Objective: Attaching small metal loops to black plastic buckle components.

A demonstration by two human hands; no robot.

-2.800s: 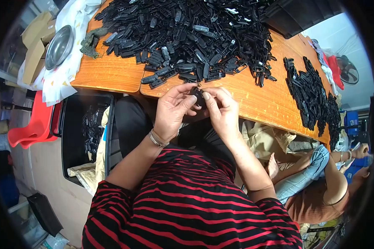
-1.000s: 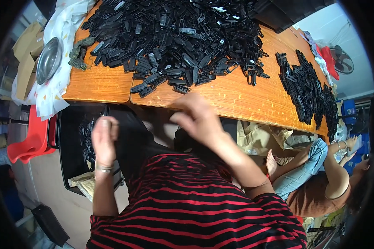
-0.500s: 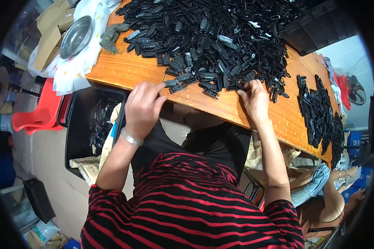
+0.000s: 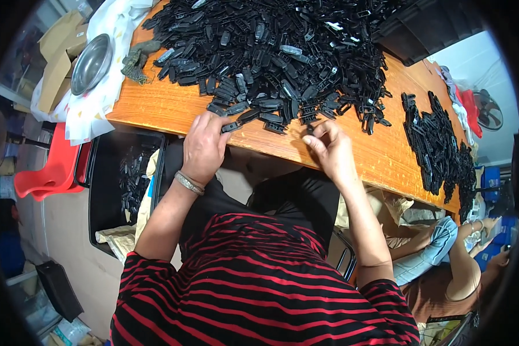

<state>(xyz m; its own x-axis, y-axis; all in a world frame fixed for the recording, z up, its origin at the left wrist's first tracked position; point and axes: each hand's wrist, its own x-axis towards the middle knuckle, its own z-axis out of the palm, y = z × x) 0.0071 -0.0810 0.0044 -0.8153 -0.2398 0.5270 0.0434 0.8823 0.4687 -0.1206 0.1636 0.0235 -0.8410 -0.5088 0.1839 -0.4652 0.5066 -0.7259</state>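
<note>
A large heap of small black plastic clip-like parts point(image 4: 259, 63) covers the far side of the wooden table point(image 4: 173, 102). My left hand point(image 4: 205, 149) is at the table's front edge, its thumb and forefinger closed on one black plastic part point(image 4: 230, 127) at the heap's near fringe. To the right, my right hand point(image 4: 333, 151) pinches another small black part point(image 4: 310, 130) between thumb and fingertips, just above the wood. That part is mostly hidden by the fingers and slightly blurred.
More black parts point(image 4: 435, 144) form a strip along the table's right side. A black crate point(image 4: 427, 32) stands behind. At left are a metal bowl point(image 4: 91, 64), a greenish cloth point(image 4: 137, 62), a black bin point(image 4: 106, 196) and a red chair point(image 4: 49, 179). Another person point(image 4: 444, 288) sits at right.
My right hand has come back from the heap toward the left with a part in its fingers. My left hand has closed on a part at the heap's near edge. The view has shifted slightly.
</note>
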